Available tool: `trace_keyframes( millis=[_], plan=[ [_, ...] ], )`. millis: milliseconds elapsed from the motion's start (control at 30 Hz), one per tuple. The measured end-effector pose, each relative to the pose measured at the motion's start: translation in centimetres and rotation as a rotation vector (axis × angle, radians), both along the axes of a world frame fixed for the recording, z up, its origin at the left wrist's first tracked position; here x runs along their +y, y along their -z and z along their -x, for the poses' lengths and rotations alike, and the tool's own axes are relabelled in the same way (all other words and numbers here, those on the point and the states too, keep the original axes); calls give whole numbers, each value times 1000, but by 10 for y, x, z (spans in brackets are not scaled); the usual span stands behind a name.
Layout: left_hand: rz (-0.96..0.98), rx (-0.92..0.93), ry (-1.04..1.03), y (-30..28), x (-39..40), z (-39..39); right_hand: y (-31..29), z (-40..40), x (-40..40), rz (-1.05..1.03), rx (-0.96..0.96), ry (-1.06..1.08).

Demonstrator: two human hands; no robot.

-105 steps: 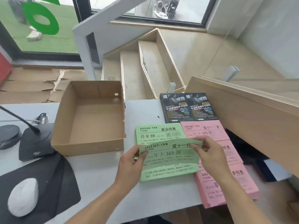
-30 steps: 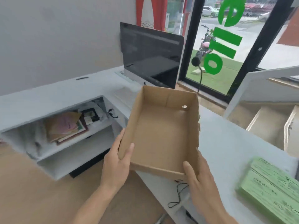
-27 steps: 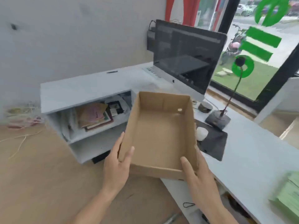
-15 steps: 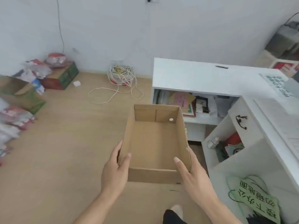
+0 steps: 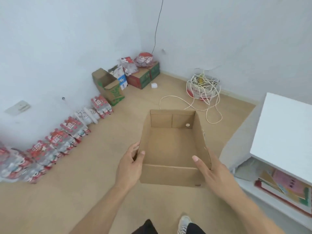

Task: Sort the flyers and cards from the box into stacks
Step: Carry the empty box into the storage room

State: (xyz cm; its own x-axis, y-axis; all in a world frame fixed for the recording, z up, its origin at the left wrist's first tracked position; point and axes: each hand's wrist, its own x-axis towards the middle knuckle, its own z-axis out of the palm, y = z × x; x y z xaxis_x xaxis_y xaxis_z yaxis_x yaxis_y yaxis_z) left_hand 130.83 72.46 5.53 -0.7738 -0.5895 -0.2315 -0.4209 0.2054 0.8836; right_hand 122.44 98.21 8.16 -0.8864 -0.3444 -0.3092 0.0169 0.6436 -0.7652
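- Floor (image 5: 104, 166): pale wood-look planks, smooth, matte; it fills the middle and lower left of the frame.
- Walls (image 5: 67, 39): plain white, meeting in a corner at upper centre; a thin dark cable (image 5: 156, 27) hangs down near that corner.
- Along the left wall, a row of shrink-wrapped bottle packs (image 5: 55, 146) with red caps and labels, glossy film, running from lower left toward centre.
- Beyond them, an open brown carton with green print (image 5: 108, 86), then a red-and-green carton (image 5: 143, 76) with bags piled on top.
- Upper right of centre: a tangle of pale cord (image 5: 202, 85) in a white-and-red container, loops trailing over the floor.
- Right edge: white tabletop (image 5: 287, 127), flat, square-cornered; the shelf (image 5: 253, 188) under it holds pink, green and tan papers (image 5: 285, 186), blurred.
- Box (image 5: 172, 147): you hold it in the air at frame centre, above the floor. Plain brown corrugated cardboard, shallow, open-topped, rectangular, nothing inside; one small round hole in the far wall.
- Left hand (image 5: 130, 163): grip closed on the box's near left corner, thumb inside the wall, fingers outside.
- Right hand (image 5: 209, 169): grip on the near right corner, thumb over the rim, fingers along the outer wall.
- Bottom centre: dark trousers and a grey shoe (image 5: 184, 223).
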Motion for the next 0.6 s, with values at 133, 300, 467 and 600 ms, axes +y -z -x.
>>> trace_keyframes(
  millis=[133,300,467,600],
  plan=[
    [-37,-6,-115,-4,-26,59,-7,99,-41,-47,-65,-164],
    [-54,-39,-258,7,-81,134,-5,204,-115,7,-24,-328],
    [-84,-47,-379,32,-146,232,13,318,-193,-32,8,-432],
    [-104,-80,-365,40,-201,330,26,417,-248,-56,-7,-464]
  ],
)
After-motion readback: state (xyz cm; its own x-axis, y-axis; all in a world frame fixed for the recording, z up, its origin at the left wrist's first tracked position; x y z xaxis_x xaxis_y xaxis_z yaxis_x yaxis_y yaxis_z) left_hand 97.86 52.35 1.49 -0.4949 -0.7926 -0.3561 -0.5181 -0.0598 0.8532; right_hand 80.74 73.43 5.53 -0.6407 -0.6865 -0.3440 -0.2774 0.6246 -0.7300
